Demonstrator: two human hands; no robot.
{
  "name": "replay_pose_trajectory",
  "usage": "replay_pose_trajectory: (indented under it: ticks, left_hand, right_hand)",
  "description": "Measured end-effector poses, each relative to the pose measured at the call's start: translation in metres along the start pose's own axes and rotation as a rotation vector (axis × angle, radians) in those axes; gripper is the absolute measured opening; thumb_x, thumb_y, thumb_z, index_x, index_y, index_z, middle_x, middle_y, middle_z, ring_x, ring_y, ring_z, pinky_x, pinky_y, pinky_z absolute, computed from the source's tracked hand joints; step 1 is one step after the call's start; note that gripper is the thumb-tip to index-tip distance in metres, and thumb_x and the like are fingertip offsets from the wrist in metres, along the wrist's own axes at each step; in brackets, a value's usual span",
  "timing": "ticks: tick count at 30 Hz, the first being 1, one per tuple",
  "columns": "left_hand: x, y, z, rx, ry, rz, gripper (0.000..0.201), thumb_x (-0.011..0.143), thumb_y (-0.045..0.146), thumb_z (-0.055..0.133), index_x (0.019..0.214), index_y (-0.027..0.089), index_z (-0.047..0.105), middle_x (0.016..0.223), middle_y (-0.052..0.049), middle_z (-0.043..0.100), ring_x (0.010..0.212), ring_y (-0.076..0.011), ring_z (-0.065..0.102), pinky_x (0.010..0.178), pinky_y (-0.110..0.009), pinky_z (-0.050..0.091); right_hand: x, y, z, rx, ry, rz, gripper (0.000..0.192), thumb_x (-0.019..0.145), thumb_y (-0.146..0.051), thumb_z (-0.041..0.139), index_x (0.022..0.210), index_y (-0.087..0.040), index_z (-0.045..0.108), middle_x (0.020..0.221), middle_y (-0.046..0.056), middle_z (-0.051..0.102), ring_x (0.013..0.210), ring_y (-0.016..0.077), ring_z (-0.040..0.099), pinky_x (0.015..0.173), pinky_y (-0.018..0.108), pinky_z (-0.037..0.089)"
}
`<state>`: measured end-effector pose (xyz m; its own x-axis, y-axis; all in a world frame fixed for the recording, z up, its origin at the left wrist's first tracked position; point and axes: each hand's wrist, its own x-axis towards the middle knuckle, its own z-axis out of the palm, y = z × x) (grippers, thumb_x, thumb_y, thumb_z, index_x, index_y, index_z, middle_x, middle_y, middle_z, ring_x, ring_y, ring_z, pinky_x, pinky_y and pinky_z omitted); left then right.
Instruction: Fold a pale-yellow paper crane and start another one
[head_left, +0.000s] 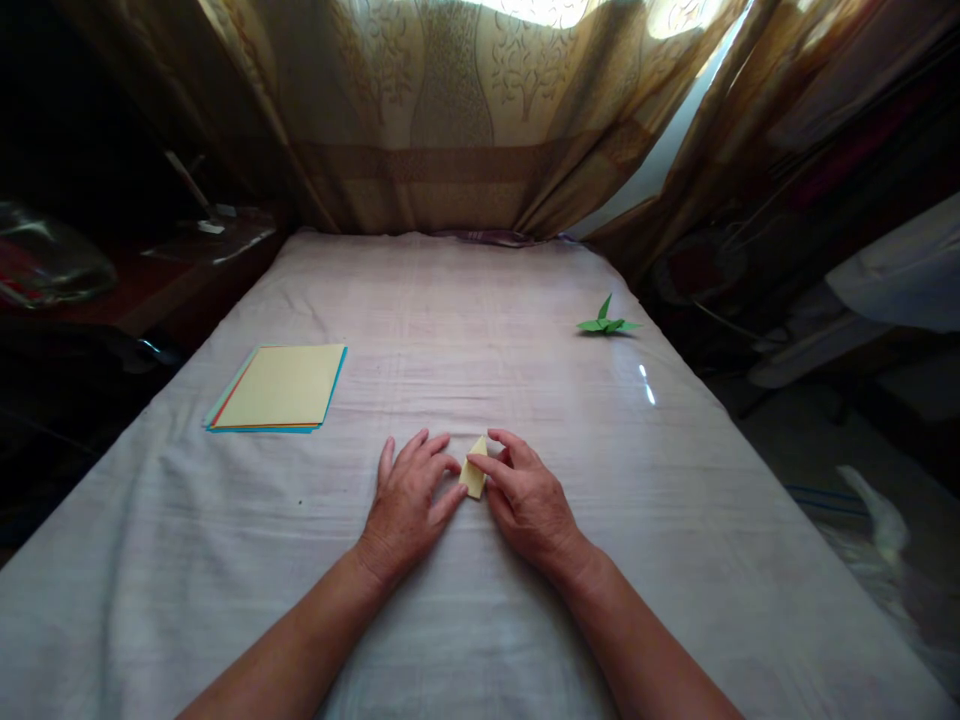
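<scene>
A small piece of folded pale-yellow paper [474, 482], pointed at its far end, lies on the white cloth between my hands. My left hand [409, 497] has its thumb and index finger at the paper's left edge, while its other fingers rest spread on the cloth. From the other side, my right hand [534, 500] lays its index finger across the top of the paper, with the thumb at the right edge and the remaining fingers curled. The fingertips hide part of the folds.
To the left lies a stack of square coloured paper [281, 388], pale yellow on top with blue and red edges showing. A green origami crane [609, 322] sits at the far right. Curtains [450, 120] hang behind the cloth-covered surface [450, 300].
</scene>
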<state>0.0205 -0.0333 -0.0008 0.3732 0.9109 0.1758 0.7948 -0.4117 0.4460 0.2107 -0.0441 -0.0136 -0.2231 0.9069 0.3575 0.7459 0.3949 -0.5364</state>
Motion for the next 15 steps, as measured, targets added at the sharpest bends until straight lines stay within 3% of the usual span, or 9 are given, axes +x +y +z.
replay_pose_trajectory:
  ticks: [5,9,15]
  left_hand:
    - [0.001,0.001,-0.003,-0.008,0.058,0.047,0.009,0.088,0.023,0.060,0.097,0.024,0.063,0.131,-0.006,0.061,0.128,-0.0272,0.049,0.112,-0.058,0.022]
    - [0.002,0.005,-0.012,-0.018,0.094,0.136,0.010,0.091,0.025,0.058,0.090,0.026,0.068,0.103,-0.003,0.069,0.099,-0.0213,0.060,0.101,-0.046,0.036]
    - [-0.005,0.004,-0.018,0.019,-0.014,0.188,0.014,0.091,0.035,0.060,0.091,0.024,0.068,0.087,-0.002,0.069,0.085,-0.0205,0.059,0.084,-0.038,0.039]
  right_hand:
    - [0.003,0.004,-0.002,-0.094,0.001,-0.066,0.021,0.088,-0.020,0.059,0.102,-0.027,0.073,0.132,0.010,0.057,0.104,0.0233,0.059,0.089,0.039,0.053]
    - [0.005,0.001,-0.006,-0.125,0.036,-0.121,0.013,0.089,-0.023,0.061,0.092,-0.026,0.073,0.124,0.009,0.062,0.109,0.0236,0.057,0.089,0.039,0.052]
    - [0.002,-0.008,-0.012,-0.126,-0.020,-0.191,0.014,0.092,-0.026,0.057,0.087,-0.022,0.069,0.105,0.008,0.069,0.096,0.0222,0.060,0.083,0.037,0.049]
